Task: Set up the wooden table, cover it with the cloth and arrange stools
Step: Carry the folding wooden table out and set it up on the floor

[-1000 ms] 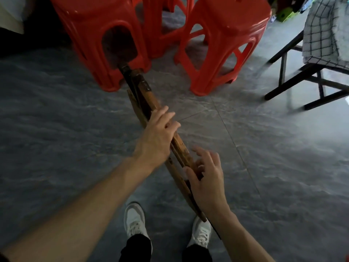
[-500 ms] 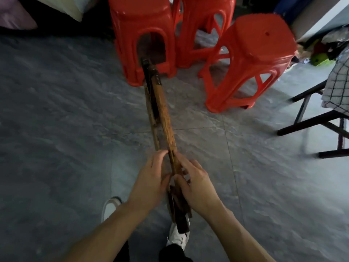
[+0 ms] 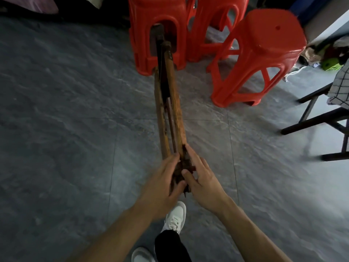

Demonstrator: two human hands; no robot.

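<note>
A folded wooden table frame (image 3: 174, 110), made of long brown worn slats, stands on edge and reaches away from me toward the red stools. My left hand (image 3: 162, 184) grips its near end from the left. My right hand (image 3: 201, 178) grips the same end from the right, thumb pressed on the dark wood. Three red plastic stools stand beyond: one (image 3: 145, 35) right behind the frame's far end, one (image 3: 213, 25) at the back, one (image 3: 264, 53) to the right. A checked cloth (image 3: 340, 86) hangs at the right edge.
The floor (image 3: 66, 129) is grey stone tile. A black metal frame (image 3: 321, 120) carrying the checked cloth stands at the right. Clutter with something green (image 3: 330, 63) lies at the far right. My white shoe (image 3: 174, 218) is just below my hands.
Both hands have slid down to the frame's near end and closed on it. The frame has swung from slanting left to pointing straight ahead, and the view has shifted so the stools sit farther right.
</note>
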